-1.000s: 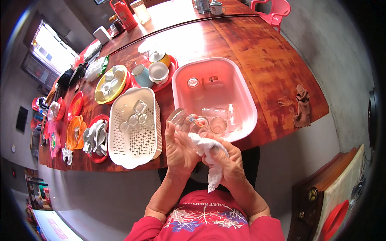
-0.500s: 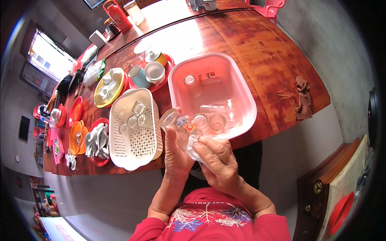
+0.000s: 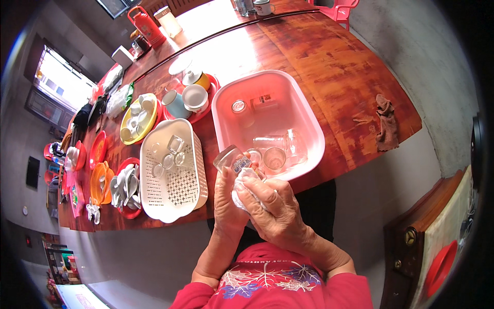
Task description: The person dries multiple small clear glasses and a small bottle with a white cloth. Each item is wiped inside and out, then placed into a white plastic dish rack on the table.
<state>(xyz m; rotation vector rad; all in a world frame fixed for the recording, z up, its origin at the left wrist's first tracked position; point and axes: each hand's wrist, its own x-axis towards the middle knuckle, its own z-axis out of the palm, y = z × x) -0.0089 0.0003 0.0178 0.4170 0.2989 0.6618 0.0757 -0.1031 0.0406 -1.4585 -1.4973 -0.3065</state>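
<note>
My left hand [image 3: 228, 208] is wrapped around a clear drinking glass [image 3: 229, 156] with a coloured print on its side, tilted with its mouth up and to the left. Bunched in my right hand [image 3: 278, 208] is a white cloth [image 3: 241, 194], pressed against the glass's near end. Just beyond both hands stands a pink basin [image 3: 320, 118]. Inside it lie several clear glasses, among them a glass mug [image 3: 270, 141] and an upright glass [image 3: 274, 158]. Left of my hands, a white perforated basket [image 3: 154, 198] holds several small clear glasses [image 3: 174, 145].
Around the basket are a red tray [image 3: 211, 105] with mugs and a lidded pot, a yellow plate [image 3: 125, 135] of small cups, grey-white spoons [image 3: 125, 186] and orange baskets [image 3: 98, 186]. A brown rag [image 3: 386, 123] lies at the table's right edge. A red thermos [image 3: 147, 28] stands far left.
The glass has turned in my left hand and its mouth tips further upward. My right hand and the cloth have moved slightly left and up over its side. The view has shifted a little.
</note>
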